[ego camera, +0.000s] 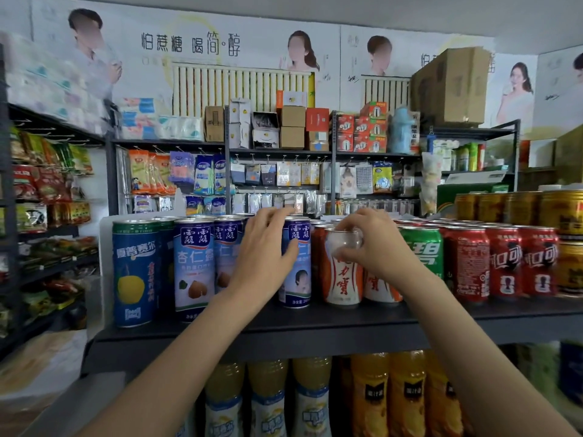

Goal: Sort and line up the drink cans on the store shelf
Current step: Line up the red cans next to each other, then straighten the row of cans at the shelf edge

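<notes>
Wall poster (189, 42) reads "怕蔗糖 喝简·醇". Tall pale-blue cans (194, 266): "露露" logo, "杏仁露". Dark-blue pear can (134, 272): "优普赛尔", partly legible. Green can (422, 252): "碧" visible. Red cans (508, 263): "可口". Orange-white can (344, 279): "力寶". Other labels too blurred to read.

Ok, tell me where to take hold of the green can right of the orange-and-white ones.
Grip the green can round its upper body, coming from the front. It stands upright at the shelf edge, hemmed by a red can and the right hand, so probably only its front and top are free for fingers.
</notes>
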`<action>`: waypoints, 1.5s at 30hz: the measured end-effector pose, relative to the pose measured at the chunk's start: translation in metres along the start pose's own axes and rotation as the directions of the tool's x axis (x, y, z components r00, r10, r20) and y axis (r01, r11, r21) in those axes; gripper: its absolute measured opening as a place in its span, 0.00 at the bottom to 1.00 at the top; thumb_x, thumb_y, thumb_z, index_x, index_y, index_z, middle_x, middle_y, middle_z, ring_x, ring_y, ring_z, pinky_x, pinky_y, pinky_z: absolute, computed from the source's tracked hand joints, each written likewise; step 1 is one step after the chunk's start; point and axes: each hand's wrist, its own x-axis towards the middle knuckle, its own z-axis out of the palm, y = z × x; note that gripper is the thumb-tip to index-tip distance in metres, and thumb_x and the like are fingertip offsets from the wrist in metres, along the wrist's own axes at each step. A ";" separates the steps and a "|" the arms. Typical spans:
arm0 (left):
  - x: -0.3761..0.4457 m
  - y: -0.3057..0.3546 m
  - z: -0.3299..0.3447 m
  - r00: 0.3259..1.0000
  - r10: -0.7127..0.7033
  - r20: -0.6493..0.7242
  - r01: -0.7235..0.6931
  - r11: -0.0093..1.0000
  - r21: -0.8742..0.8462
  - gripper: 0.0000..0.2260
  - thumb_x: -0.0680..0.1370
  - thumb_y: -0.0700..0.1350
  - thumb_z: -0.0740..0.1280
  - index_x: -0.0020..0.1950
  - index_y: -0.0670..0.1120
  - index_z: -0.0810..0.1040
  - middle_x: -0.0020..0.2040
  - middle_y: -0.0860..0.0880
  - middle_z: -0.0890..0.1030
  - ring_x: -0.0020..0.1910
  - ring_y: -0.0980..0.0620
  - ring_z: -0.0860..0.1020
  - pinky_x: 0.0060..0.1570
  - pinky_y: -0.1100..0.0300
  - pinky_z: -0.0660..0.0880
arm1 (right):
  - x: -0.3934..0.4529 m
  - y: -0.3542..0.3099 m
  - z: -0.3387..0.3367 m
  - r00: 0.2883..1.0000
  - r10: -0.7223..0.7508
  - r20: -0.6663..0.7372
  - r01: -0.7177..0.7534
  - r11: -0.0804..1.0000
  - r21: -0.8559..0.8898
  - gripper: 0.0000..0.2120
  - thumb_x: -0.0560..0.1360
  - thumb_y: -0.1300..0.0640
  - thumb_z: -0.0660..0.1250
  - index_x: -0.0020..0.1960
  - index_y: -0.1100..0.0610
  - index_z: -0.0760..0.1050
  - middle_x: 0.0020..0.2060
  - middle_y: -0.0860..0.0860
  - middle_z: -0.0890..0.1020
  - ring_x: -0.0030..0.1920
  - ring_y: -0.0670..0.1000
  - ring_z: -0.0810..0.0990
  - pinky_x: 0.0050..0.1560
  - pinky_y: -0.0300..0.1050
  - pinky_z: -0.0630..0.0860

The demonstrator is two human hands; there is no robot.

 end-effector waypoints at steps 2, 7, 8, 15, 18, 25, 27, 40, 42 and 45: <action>0.000 0.006 0.005 0.996 0.078 -0.033 -0.077 0.997 0.026 0.19 0.77 0.41 0.64 0.68 0.46 0.69 0.64 0.50 0.69 0.64 0.54 0.65 0.62 0.63 0.58 | 0.002 0.001 -0.001 0.998 -0.054 0.020 0.053 0.999 0.003 0.20 0.69 0.51 0.73 0.58 0.54 0.75 0.48 0.46 0.70 0.51 0.46 0.66 0.58 0.40 0.60; 0.005 0.022 0.018 0.980 0.195 0.034 -0.198 0.971 0.134 0.19 0.78 0.47 0.62 0.69 0.49 0.68 0.67 0.54 0.70 0.68 0.55 0.64 0.68 0.63 0.42 | -0.001 0.035 -0.033 0.999 -0.030 -0.027 0.033 0.995 0.092 0.18 0.75 0.54 0.67 0.63 0.53 0.72 0.59 0.47 0.76 0.58 0.43 0.70 0.72 0.52 0.57; 0.007 0.027 0.021 0.976 0.206 0.064 -0.214 0.963 0.165 0.20 0.78 0.50 0.61 0.70 0.50 0.67 0.68 0.55 0.69 0.70 0.57 0.62 0.68 0.62 0.38 | -0.002 0.044 -0.039 1.000 -0.014 0.019 0.013 0.998 0.066 0.17 0.75 0.55 0.66 0.63 0.53 0.73 0.60 0.48 0.76 0.60 0.45 0.72 0.70 0.51 0.61; 0.014 0.050 0.048 0.965 0.111 0.239 -0.200 0.898 0.392 0.31 0.72 0.64 0.63 0.71 0.54 0.59 0.68 0.56 0.66 0.69 0.56 0.62 0.68 0.55 0.31 | -0.013 0.066 -0.037 0.986 -0.050 0.157 0.050 0.999 0.006 0.17 0.71 0.53 0.71 0.57 0.53 0.71 0.49 0.46 0.76 0.51 0.46 0.72 0.58 0.41 0.67; 0.017 0.051 0.048 0.969 0.099 0.227 -0.185 0.900 0.395 0.30 0.71 0.64 0.65 0.68 0.53 0.62 0.65 0.56 0.69 0.67 0.56 0.65 0.67 0.58 0.31 | -0.010 0.075 -0.043 0.968 -0.078 0.238 0.068 0.996 0.049 0.14 0.71 0.56 0.71 0.51 0.51 0.68 0.48 0.45 0.77 0.46 0.44 0.74 0.58 0.46 0.70; 0.031 0.053 0.040 0.949 0.074 0.306 -0.178 0.928 0.327 0.24 0.68 0.61 0.71 0.58 0.52 0.67 0.59 0.57 0.73 0.63 0.57 0.69 0.70 0.61 0.42 | -0.007 0.073 -0.036 0.984 -0.022 0.176 0.011 0.998 0.060 0.23 0.64 0.45 0.75 0.50 0.54 0.69 0.45 0.48 0.77 0.47 0.47 0.71 0.59 0.43 0.65; 0.033 0.054 0.038 0.947 0.060 0.317 -0.163 0.936 0.312 0.24 0.67 0.60 0.72 0.57 0.52 0.68 0.59 0.57 0.74 0.63 0.56 0.68 0.70 0.62 0.45 | -0.006 0.073 -0.030 0.992 -0.028 0.123 0.022 0.998 0.054 0.21 0.65 0.47 0.75 0.48 0.54 0.68 0.47 0.51 0.78 0.48 0.50 0.72 0.55 0.45 0.71; 0.047 0.056 0.039 0.843 -0.001 0.539 -0.328 0.793 0.514 0.38 0.67 0.71 0.62 0.64 0.44 0.67 0.55 0.51 0.77 0.60 0.52 0.74 0.66 0.50 0.28 | 0.007 0.063 -0.027 0.926 -0.051 0.375 0.122 0.978 -0.167 0.36 0.65 0.38 0.72 0.64 0.52 0.61 0.51 0.45 0.79 0.61 0.49 0.73 0.74 0.56 0.37; 0.048 0.055 0.040 0.841 0.022 0.540 -0.344 0.792 0.505 0.37 0.67 0.71 0.62 0.63 0.44 0.67 0.55 0.51 0.77 0.59 0.53 0.74 0.65 0.51 0.28 | 0.008 0.064 -0.024 0.929 -0.051 0.366 0.128 0.974 -0.188 0.36 0.66 0.40 0.72 0.66 0.53 0.60 0.57 0.46 0.77 0.64 0.49 0.71 0.74 0.56 0.37; 0.046 0.051 0.041 0.853 0.060 0.518 -0.363 0.782 0.507 0.39 0.67 0.71 0.61 0.66 0.43 0.65 0.59 0.51 0.75 0.63 0.53 0.72 0.66 0.50 0.27 | 0.007 0.064 -0.023 0.930 -0.048 0.364 0.125 0.974 -0.190 0.37 0.66 0.40 0.72 0.67 0.53 0.59 0.61 0.47 0.75 0.66 0.49 0.69 0.73 0.56 0.37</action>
